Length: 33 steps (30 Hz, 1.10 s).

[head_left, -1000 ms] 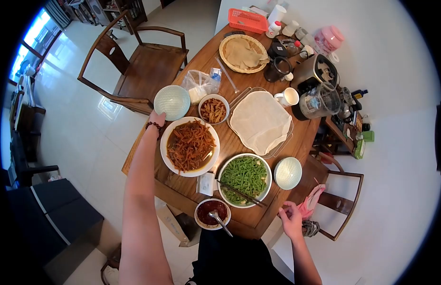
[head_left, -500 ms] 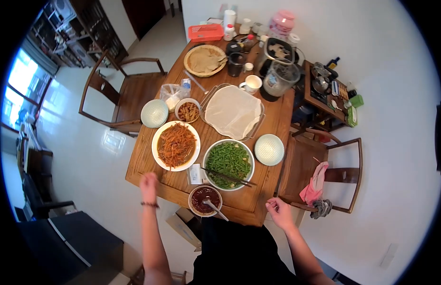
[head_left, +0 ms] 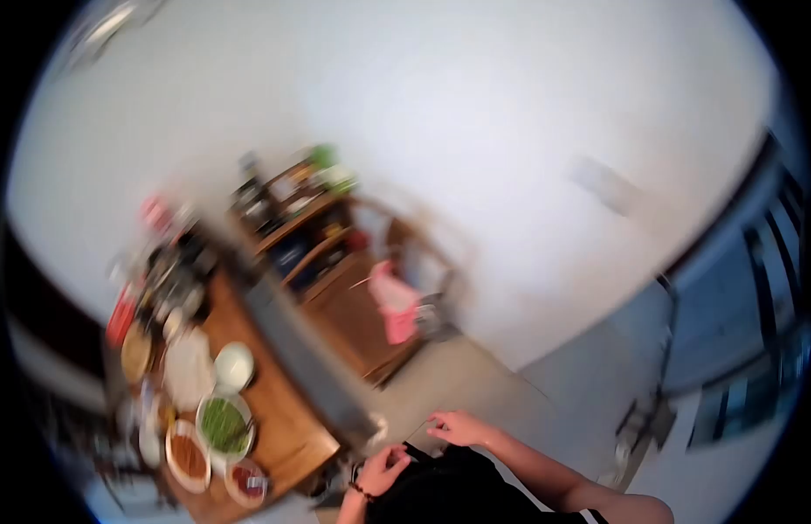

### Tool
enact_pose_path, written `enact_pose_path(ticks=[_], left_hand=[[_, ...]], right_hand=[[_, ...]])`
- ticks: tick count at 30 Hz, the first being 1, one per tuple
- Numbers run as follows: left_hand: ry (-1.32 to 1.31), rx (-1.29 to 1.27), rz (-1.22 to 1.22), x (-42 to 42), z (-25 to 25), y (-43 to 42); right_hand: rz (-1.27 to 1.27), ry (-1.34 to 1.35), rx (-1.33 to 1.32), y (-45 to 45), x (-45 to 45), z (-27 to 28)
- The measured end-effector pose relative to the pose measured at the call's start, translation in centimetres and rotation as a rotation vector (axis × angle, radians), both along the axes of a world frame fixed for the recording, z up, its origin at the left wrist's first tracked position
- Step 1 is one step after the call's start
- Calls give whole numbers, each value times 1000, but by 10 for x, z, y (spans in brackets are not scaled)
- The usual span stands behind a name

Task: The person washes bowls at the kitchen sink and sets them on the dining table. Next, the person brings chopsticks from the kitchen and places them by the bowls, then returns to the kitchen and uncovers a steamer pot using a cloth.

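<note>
Green beans, orange shreds and red sauce already sit dished out on the table toward eight o'clock, anything left undone being unclear, while near six the left hand and right hand look empty, loosely curled.

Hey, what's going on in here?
Nobody is handling the food right now. The person's left hand and right hand look empty, in front of their dark clothes. Green food, orange-brown food and a pale bowl sit on the table. A pink cloth hangs by a chair. The view is blurry.
</note>
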<state>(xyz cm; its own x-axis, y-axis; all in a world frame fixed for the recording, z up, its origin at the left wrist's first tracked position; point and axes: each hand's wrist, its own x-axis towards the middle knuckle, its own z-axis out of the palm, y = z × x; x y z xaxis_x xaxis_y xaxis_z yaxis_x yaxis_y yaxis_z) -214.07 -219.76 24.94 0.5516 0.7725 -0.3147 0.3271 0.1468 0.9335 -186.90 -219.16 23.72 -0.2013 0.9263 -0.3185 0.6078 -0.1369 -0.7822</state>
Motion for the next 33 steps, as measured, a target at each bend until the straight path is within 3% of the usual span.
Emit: enact_pose_path(ticks=[2,3,5,8,10,14,17,21,23,24,25,27,29,33], left_hand=[[-52,-11,-194,80,-5,-4],[99,-13,-362,121,14,0],[6,3,-582,194,21,-10],[23,-4,-862,299,14,-16],[86,2,-1013,360,13,-22],[81,93,-1138,474,-6,-51],[89,8,-1162,567,-2,-75],[92,22,-1169,684,-40,-94],[103,126,-1175,755,-73,-100],[-1,33,-1157,792,-88,-107],[26,-284,-1068,828,-89,-122],[145,-300,-1017,897,-117,-135],[54,-211,-1069,962,-120,-152],[73,-215,-1233,1107,-71,-181]], right_hand=[[-157,-75,-12,-52,82,5],[-267,-78,3,-79,116,7],[-538,-91,-11,-138,188,13],[-910,-44,-36,-225,257,45],[-1062,-30,-39,-268,289,37],[-1260,9,76,-336,328,11],[-1438,92,146,-365,385,17],[-1546,64,138,-404,483,18],[-1461,-90,14,-428,548,2],[-1452,-114,-70,-438,581,3],[-1433,-115,-180,-451,602,11],[-1427,-151,-215,-472,645,33],[-1638,12,-136,-500,683,51],[-1963,142,-124,-559,754,50]])
